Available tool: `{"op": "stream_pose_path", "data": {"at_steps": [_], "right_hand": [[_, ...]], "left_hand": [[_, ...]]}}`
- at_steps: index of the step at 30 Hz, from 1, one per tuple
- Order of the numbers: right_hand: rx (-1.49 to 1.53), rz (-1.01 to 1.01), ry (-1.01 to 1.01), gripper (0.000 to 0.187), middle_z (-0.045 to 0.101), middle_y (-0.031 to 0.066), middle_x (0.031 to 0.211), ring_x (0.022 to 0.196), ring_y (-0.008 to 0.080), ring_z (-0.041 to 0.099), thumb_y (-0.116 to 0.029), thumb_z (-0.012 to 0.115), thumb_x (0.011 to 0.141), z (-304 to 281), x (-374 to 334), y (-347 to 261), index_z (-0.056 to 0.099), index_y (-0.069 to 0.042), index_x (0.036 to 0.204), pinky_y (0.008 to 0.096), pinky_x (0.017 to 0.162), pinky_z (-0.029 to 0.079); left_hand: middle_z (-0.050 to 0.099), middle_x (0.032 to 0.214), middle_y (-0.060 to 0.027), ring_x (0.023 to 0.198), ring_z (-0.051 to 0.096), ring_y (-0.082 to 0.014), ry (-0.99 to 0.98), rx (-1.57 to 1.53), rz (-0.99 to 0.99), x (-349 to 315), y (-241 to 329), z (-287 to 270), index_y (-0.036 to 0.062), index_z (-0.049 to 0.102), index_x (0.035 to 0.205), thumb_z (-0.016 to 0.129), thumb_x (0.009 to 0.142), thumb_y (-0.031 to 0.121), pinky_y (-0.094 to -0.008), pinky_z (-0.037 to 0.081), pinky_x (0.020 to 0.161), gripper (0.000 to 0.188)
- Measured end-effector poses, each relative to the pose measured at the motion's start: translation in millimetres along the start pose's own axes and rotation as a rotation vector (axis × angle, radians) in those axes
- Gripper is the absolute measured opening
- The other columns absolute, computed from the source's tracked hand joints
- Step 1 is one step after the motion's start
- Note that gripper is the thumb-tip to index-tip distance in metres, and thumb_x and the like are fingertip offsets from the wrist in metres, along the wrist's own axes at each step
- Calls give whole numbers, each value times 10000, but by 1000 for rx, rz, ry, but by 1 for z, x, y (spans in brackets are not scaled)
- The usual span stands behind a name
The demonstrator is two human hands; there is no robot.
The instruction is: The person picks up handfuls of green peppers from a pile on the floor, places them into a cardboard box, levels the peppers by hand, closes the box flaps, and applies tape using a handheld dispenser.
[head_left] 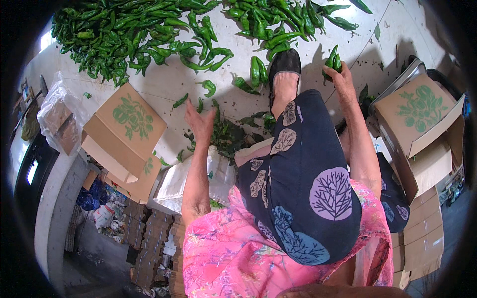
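Observation:
My right hand (343, 82) is closed round a couple of green peppers (333, 60), which stick up past the fingers to the right of my shoe. To the left, my left hand (199, 124) has its fingers apart and nothing in its grip. Single peppers lie just past its fingertips, among them a thin curved pepper (180, 101). A large heap of green peppers (114, 35) covers the floor at the far left. Another pile of peppers (278, 17) lies at the far middle, with some beside my black shoe (285, 62).
An open cardboard box (141, 107) with a green print is on the left, and a similar box (412, 107) on the right. Between my arms and legs sit a white foam box (218, 166) and a leafy heap (231, 136). Flattened cartons (154, 233) are stacked at the lower left.

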State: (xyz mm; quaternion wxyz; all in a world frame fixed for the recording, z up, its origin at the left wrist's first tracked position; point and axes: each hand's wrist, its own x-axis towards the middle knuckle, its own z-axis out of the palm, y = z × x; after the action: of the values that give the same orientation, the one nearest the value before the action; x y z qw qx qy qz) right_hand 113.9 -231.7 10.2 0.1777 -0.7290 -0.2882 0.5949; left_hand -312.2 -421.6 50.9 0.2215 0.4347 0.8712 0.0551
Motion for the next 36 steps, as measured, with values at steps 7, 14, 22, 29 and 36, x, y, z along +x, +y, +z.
{"op": "stream_pose_path", "data": {"at_steps": [7, 14, 22, 29, 36], "right_hand": [[-82, -32, -68, 440, 630, 40, 974, 875, 136, 592, -215, 753, 861, 13, -23, 5, 566, 5, 1193, 303, 806, 490], [-81, -25, -246, 416, 663, 56, 911, 848, 167, 587, -247, 757, 820, 36, -23, -22, 654, -8, 1146, 311, 801, 475], [-172, 50, -398, 517, 724, 146, 1051, 941, 238, 667, -288, 797, 788, 80, -29, -46, 658, -33, 1216, 369, 897, 516], [-661, -279, -330, 561, 705, 230, 1134, 1077, 426, 672, -335, 752, 832, 159, -31, -33, 611, -90, 1317, 486, 930, 535], [-193, -66, -451, 470, 722, 227, 941, 913, 349, 704, -275, 796, 697, 156, -10, -37, 704, 22, 1049, 416, 819, 548]], "left_hand": [[572, 1268, -237, 1217, 498, -450, -102, 215, -29, -23, -47, 41, -29, 485, 1305, 784, 780, 265, -536, 395, 1040, 672], [633, 1140, -275, 1034, 616, -405, 73, -422, -127, 40, 7, 16, -63, 556, 1242, 807, 799, 305, -447, 476, 918, 629], [640, 1022, -103, 872, 609, -225, -89, -632, -162, 36, 43, 56, -33, 596, 1135, 818, 801, 229, -354, 499, 805, 479], [633, 1028, -47, 865, 610, -161, -86, -1198, -483, 8, 101, 91, 28, 583, 1190, 754, 855, 73, -339, 513, 783, 379], [591, 1274, -129, 1152, 601, -253, -404, -1478, -435, 22, 159, 62, -10, 414, 1465, 676, 853, 13, -390, 489, 1007, 666]]}}
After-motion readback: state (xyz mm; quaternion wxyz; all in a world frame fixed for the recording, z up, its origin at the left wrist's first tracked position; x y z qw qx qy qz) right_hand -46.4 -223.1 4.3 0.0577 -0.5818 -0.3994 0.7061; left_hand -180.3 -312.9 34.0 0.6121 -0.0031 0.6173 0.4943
